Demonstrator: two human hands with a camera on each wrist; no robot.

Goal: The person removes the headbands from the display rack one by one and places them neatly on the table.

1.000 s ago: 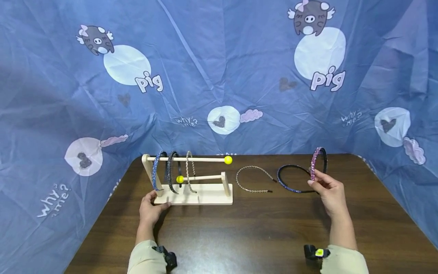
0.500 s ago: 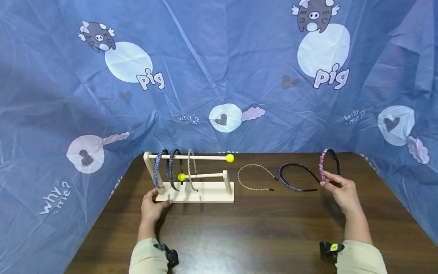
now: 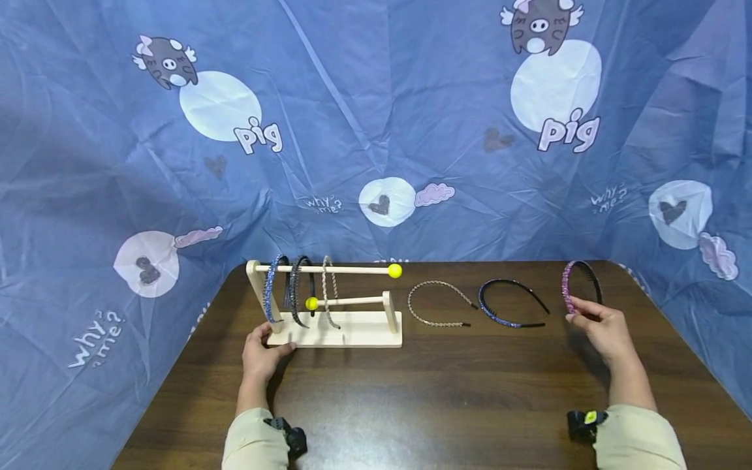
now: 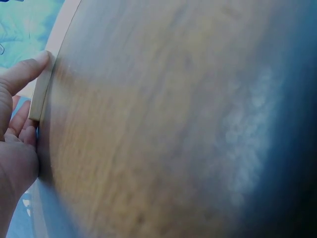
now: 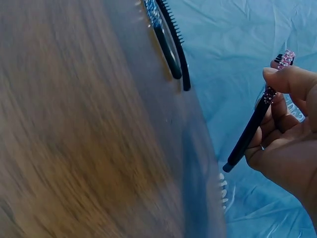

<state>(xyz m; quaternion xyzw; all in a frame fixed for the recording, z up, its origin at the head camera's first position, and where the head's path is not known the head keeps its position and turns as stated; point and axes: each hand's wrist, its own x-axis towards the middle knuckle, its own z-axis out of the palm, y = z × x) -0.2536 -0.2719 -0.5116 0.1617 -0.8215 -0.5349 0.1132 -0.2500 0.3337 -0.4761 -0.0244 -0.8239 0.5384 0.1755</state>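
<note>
Two grips, well apart: the left hand [image 3: 262,358] holds the wooden stand [image 3: 358,336] at lower left, I'd guess to steady it; the right hand [image 3: 604,329] pinches a pink headband [image 3: 566,287] by one side at lower right, likely leaving its loop free.

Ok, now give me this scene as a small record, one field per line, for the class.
Left hand: holds the wooden stand by its left end
Right hand: pinches the pink headband
Hanging on upper bar: blue headband, black headband, braided headband
Upper bar's tip: yellow ball
Lying on table: second braided headband, blue-and-black headband
</note>
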